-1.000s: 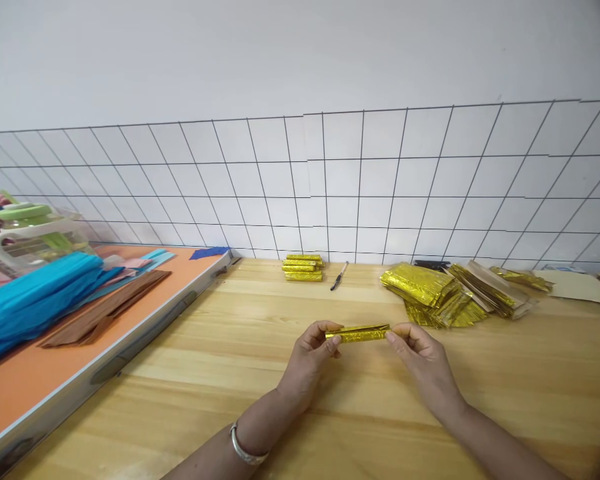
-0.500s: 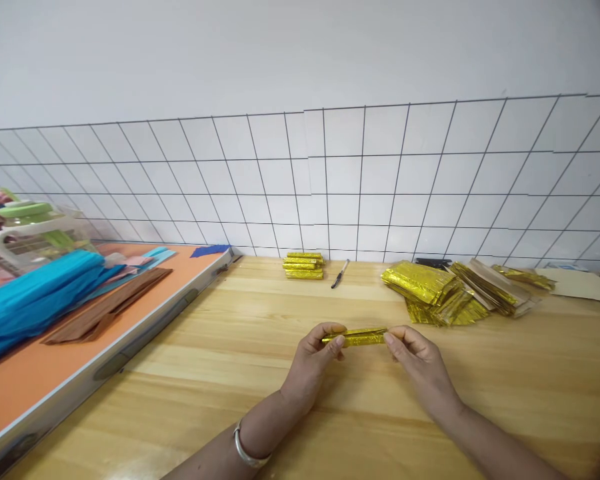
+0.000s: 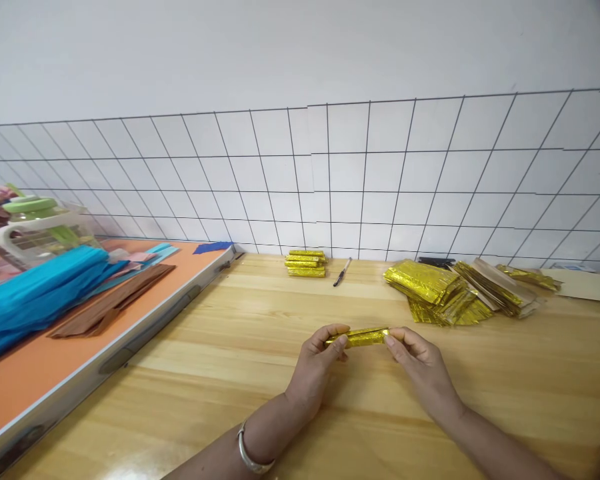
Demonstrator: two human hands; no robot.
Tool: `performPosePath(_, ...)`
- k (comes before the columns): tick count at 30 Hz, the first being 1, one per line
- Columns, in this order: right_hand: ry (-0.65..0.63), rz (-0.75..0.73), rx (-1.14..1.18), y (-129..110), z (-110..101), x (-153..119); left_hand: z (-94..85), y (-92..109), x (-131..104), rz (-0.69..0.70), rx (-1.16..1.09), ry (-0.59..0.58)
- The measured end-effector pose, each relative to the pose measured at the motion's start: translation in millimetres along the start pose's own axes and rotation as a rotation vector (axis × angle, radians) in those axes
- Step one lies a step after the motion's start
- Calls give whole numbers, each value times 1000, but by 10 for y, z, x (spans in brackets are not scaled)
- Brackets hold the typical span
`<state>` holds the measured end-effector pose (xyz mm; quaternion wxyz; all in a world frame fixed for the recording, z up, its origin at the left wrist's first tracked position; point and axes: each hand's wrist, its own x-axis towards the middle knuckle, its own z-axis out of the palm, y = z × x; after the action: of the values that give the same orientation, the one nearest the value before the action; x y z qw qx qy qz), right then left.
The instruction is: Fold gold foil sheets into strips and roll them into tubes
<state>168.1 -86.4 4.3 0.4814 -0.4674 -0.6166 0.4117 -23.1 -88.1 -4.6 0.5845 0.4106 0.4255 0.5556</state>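
A narrow folded strip of shiny gold foil paper (image 3: 364,338) stretches between my two hands, above the wooden table. My left hand (image 3: 316,363) pinches its left end between thumb and fingers. At the other end, my right hand (image 3: 420,363) grips the strip with thumb and fingertips. A slit along the strip's upper side shows its layers lying slightly apart. Behind my hands, a small stack of similar folded gold strips (image 3: 305,264) lies near the wall. The larger pile of flat gold foil sheets (image 3: 423,283) is to the right, some with fringed edges.
A pen (image 3: 343,272) lies beside the stack. Further right are brown paper (image 3: 587,285) and a black object (image 3: 435,262). On the left, an orange-topped board (image 3: 145,307) carries blue crepe paper (image 3: 40,293), brown paper strips (image 3: 113,303) and a green-lidded jug (image 3: 33,208). A gridded wall closes off the back.
The view has shifted slightly. Both hands keep hold of the gold foil strip, and its slit looks a little narrower. Nothing else has visibly moved.
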Motion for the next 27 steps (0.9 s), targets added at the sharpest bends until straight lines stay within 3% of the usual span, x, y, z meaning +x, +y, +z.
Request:
performPosePath(17,11,-372,-334,176,-22,30,52,-13,-25,-37,-1,119)
performPosePath(27,7,-401,-364,231,-23,43,47,-30,-18,6,52,126)
